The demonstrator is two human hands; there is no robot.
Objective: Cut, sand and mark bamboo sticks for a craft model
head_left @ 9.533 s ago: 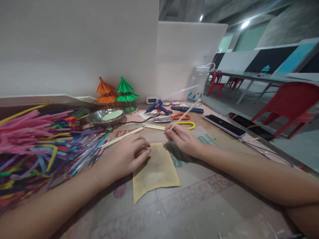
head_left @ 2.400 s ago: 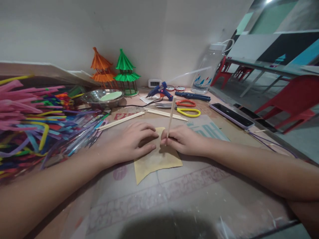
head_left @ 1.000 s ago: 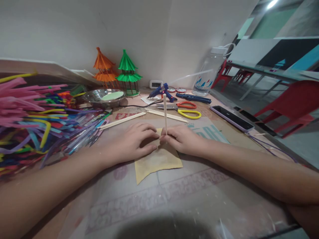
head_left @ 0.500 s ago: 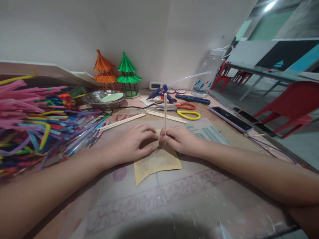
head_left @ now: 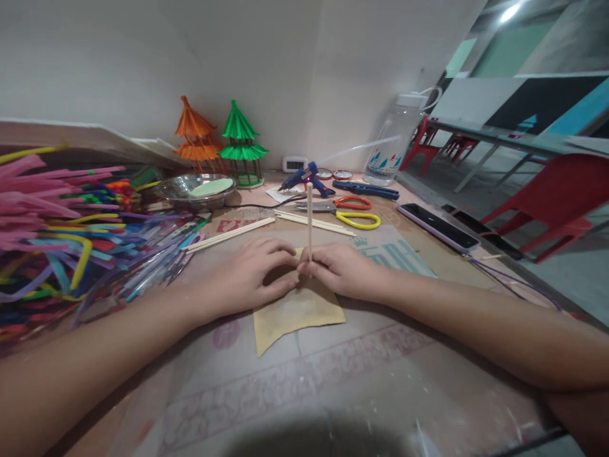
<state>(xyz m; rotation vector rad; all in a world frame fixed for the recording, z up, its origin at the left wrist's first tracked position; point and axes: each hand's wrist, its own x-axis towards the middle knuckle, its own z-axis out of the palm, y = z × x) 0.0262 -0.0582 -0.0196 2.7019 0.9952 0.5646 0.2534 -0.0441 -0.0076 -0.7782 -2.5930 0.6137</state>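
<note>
A pale wooden stick [head_left: 309,219] stands upright over a yellow sheet [head_left: 299,314] on the table. Its lower part is pinched between the thumb and fingers of my right hand [head_left: 335,268]. My left hand [head_left: 259,270] rests on the sheet's left side, fingers apart and curved, the tips close to the stick's foot; nothing shows in its grasp. The fingers partly hide the foot of the stick. More pale sticks [head_left: 233,233] lie just beyond my left hand, and others [head_left: 316,223] lie behind the upright one.
Pipe cleaners [head_left: 52,222] heap at left beside a metal bowl [head_left: 195,190]. Orange [head_left: 193,133] and green [head_left: 240,143] pagoda models stand by the wall. Behind the sticks lie a glue gun [head_left: 302,176], scissors [head_left: 356,219] and blue pliers [head_left: 366,190]. A bottle [head_left: 390,139] and phone [head_left: 438,227] are at right.
The top of the upright stick has shifted slightly left relative to my right hand. The whole view has also slid a little; both hands keep nearly the same pose.
</note>
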